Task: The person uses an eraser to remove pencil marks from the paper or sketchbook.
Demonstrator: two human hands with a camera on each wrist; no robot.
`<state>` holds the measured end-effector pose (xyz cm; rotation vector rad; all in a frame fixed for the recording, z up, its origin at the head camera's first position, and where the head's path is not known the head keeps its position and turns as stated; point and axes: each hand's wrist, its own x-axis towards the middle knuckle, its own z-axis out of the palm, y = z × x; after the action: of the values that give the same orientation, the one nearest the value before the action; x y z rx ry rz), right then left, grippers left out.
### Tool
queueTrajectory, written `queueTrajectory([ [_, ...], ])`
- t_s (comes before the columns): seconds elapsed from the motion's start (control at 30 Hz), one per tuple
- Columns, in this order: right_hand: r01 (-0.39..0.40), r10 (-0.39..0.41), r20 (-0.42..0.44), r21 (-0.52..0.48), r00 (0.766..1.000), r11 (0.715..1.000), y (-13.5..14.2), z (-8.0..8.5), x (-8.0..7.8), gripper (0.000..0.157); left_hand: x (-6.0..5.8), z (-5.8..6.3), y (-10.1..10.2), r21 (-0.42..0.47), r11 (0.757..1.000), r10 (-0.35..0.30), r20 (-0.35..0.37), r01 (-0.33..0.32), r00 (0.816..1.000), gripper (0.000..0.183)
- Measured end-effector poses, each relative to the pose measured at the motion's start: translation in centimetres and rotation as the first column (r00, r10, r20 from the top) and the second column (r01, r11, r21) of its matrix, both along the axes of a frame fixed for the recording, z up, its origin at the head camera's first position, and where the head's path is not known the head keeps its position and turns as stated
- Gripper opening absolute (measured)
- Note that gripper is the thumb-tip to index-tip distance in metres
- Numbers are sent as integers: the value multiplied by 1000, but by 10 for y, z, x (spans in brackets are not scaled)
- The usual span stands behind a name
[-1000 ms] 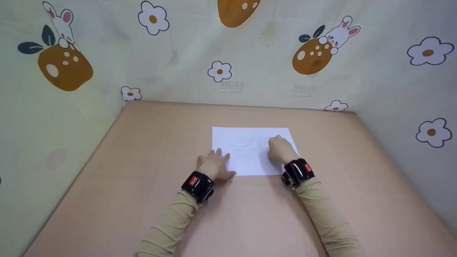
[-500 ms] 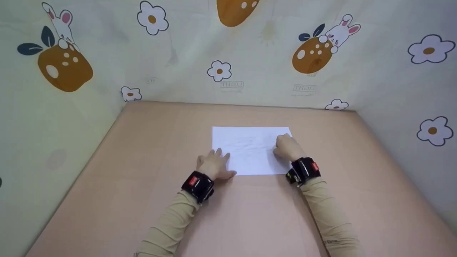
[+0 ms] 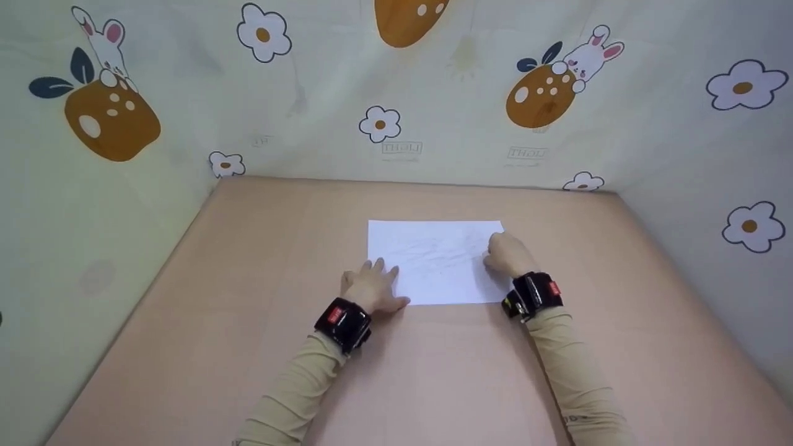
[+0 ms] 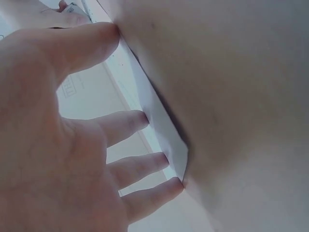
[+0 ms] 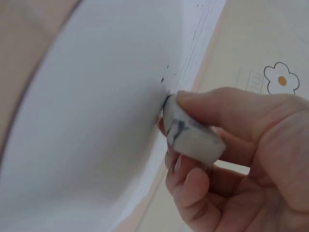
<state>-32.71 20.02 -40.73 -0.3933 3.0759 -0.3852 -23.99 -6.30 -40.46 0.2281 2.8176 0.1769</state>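
Observation:
A white sheet of paper (image 3: 437, 260) with faint grey smudges lies flat on the table. My left hand (image 3: 370, 286) rests at its near left corner, fingers spread; in the left wrist view the fingertips (image 4: 140, 118) press along the paper's edge. My right hand (image 3: 511, 254) is over the paper's right side. In the right wrist view it pinches a white eraser (image 5: 195, 142) with dark smudges between thumb and fingers, one end of the eraser against the paper. Small dark crumbs (image 5: 162, 79) lie near that end. The eraser is hidden by the hand in the head view.
The tan tabletop (image 3: 279, 248) runs back to a cloth wall (image 3: 322, 80) printed with flowers, rabbits and orange fruit. Similar cloth stands along the left and right sides. Each wrist wears a black camera band (image 3: 344, 324).
My right hand has moved right across the paper toward its right edge, still holding the eraser. The left hand and the sheet have stayed in place.

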Motion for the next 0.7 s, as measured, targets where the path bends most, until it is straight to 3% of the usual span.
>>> queueTrajectory([
  [0.07,36,-35,-41,32,999,999,4,-1,0,11,0,-1,0,-2,1000,5,7,-5,1000,73],
  [0.13,25,-21,-70,58,997,998,4,-1,0,11,0,-1,1,0,1000,9,12,-9,1000,73],
  [0.27,-79,79,22,30,997,996,-3,1,0,24,0,0,1,-4,1000,16,16,-15,1000,73],
  [0.33,-92,92,74,-3,993,996,-2,3,0,28,0,1,1,-6,1000,15,15,-15,1000,73],
  [0.4,-39,39,76,-5,996,999,2,4,0,26,0,1,2,-3,1000,10,12,-10,1000,73],
  [0.53,51,-51,-7,32,999,998,7,3,0,16,1,1,2,9,1000,7,11,-7,1000,73],
  [0.63,-8,8,-14,57,1000,998,3,1,0,9,2,1,2,6,1000,12,17,-12,1000,73],
  [0.7,-54,54,15,47,998,997,1,0,-1,14,2,0,1,-1,1000,14,17,-14,1000,73],
])
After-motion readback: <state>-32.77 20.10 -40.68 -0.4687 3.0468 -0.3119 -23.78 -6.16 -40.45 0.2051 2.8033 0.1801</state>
